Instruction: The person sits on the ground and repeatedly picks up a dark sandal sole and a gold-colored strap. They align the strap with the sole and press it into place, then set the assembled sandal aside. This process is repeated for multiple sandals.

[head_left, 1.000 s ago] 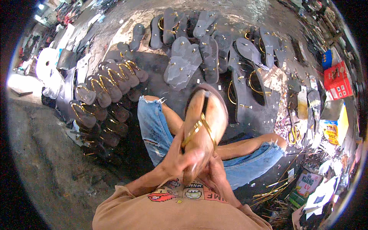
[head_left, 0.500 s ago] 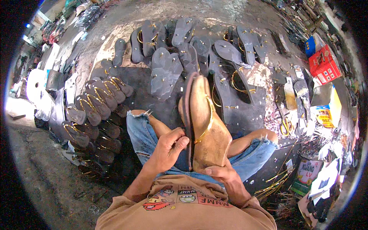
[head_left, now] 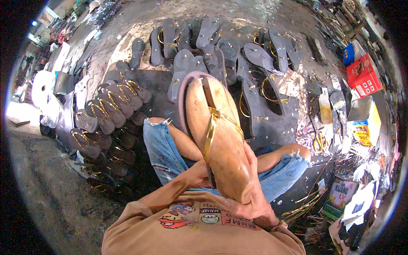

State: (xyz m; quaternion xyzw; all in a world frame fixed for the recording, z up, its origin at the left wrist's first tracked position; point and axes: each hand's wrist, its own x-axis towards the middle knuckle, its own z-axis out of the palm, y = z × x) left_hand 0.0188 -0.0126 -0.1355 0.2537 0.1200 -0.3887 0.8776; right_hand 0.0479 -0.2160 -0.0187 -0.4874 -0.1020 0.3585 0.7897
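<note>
A wooden shoe last (head_left: 231,165) stands tilted over my lap, its toe end pointing away from me. Across its top runs a gold thong strap (head_left: 211,131), fitted into the slot between the toes. The dark sandal sole (head_left: 183,104), with a pinkish edge, lies behind the last and sticks out on its left side. My right hand (head_left: 255,197) is wrapped round the heel of the last from the right and below. At the sole's heel end, my left hand (head_left: 196,174) is closed on the sandal from the left, its fingertips hidden behind the last.
Grey soles (head_left: 212,59) with gold straps and pegs lie spread ahead of me. Finished sandals (head_left: 108,106) are stacked in rows at the left. On the right stand a red box (head_left: 363,76), a yellow box (head_left: 366,123), scissors (head_left: 319,142) and a tin can (head_left: 340,193).
The last and sandal have turned so the strapped top faces me. My right hand has wrapped further round the heel, and my left hand has moved in behind the sole.
</note>
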